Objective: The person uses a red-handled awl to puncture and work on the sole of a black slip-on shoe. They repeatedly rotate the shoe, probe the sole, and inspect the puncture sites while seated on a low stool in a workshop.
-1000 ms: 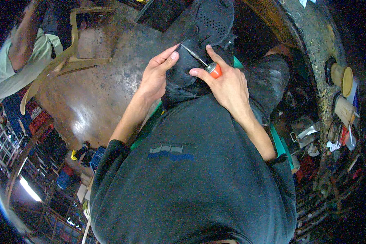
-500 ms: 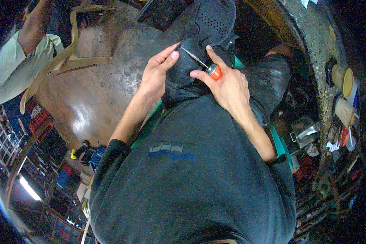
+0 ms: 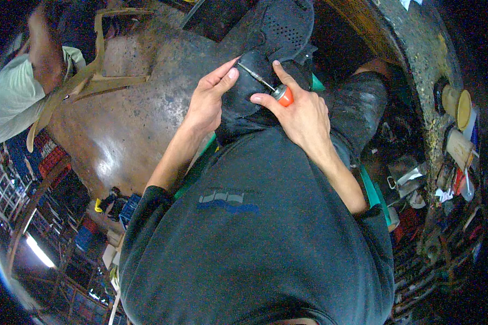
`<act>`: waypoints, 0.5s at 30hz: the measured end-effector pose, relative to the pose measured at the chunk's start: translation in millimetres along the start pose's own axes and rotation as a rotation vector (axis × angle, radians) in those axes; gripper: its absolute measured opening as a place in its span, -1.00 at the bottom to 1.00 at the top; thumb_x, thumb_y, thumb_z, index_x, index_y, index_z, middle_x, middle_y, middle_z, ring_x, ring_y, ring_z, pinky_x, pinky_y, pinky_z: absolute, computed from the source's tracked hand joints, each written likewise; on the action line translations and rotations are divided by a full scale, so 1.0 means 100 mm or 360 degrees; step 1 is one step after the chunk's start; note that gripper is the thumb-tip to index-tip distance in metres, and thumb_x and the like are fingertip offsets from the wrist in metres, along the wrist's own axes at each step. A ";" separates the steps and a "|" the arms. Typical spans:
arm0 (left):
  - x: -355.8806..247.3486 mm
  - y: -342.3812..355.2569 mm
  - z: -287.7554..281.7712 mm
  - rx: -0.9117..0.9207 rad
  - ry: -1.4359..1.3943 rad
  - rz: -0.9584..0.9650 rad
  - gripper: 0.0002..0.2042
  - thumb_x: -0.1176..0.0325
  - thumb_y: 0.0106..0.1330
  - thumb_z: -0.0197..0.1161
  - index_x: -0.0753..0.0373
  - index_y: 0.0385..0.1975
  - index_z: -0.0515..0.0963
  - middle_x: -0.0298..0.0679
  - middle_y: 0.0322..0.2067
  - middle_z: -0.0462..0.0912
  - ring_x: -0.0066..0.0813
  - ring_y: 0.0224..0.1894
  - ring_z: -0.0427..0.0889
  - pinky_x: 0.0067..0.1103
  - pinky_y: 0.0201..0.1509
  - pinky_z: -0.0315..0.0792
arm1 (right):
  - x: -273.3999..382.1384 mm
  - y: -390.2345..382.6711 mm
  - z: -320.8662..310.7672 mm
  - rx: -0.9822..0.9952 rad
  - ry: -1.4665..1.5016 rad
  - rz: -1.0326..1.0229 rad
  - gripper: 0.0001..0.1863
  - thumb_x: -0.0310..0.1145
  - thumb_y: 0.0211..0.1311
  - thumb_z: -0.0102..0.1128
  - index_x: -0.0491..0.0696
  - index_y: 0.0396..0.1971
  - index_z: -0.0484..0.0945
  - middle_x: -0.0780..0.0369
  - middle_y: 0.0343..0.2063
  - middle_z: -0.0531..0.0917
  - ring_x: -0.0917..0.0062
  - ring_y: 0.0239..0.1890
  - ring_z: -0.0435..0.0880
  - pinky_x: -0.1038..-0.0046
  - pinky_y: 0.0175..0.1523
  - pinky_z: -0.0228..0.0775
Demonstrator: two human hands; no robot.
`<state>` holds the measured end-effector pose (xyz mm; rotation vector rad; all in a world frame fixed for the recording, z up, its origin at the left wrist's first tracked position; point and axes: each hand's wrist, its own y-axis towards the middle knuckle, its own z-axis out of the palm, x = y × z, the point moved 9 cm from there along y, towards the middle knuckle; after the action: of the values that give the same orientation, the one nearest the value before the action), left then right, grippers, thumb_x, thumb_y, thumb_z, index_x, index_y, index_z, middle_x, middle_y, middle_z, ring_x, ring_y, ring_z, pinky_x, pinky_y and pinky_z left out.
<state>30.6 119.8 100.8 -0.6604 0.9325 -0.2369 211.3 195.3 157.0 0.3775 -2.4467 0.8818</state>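
My right hand point(image 3: 308, 115) is wrapped round the orange handle of an awl point(image 3: 283, 95), with thumb and forefinger spread along its sides. The awl's thin metal shaft points up and left, its tip close to the fingertips of my left hand point(image 3: 205, 103). That left hand is closed in a pinch of thumb and forefinger; what lies between them is dark, small and mostly hidden. Black material lies in shadow beneath both hands. Just beyond them is a black, rounded, shoe-like piece point(image 3: 284, 31) with rows of small holes.
A worn brown metal surface point(image 3: 168, 108) spreads to the left, with a bent tan strip frame point(image 3: 111, 81) over it. Another person's arm point(image 3: 44, 54) shows at far left. On the right, a rough ledge point(image 3: 417, 59) bears a yellowish round container point(image 3: 461, 108).
My right hand and the awl have shifted slightly left. My left hand holds almost the same place. The other person's arm at the left has moved.
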 end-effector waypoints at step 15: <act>-0.05 -0.06 -0.01 -0.0035 0.0023 -0.0009 -0.59 0.19 0.73 0.14 0.28 0.40 0.55 -0.17 0.23 0.74 -0.29 0.26 0.73 -0.30 0.40 0.60 | -0.07 0.02 0.02 -0.0006 0.0079 0.0106 -0.05 0.49 0.16 0.46 0.36 0.51 0.55 -0.11 -0.33 0.82 -0.08 -0.13 0.86 0.04 0.05 0.68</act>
<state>27.3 117.1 107.0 -0.6822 0.9481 -0.2370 215.3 195.7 151.0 0.2707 -2.4273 0.9033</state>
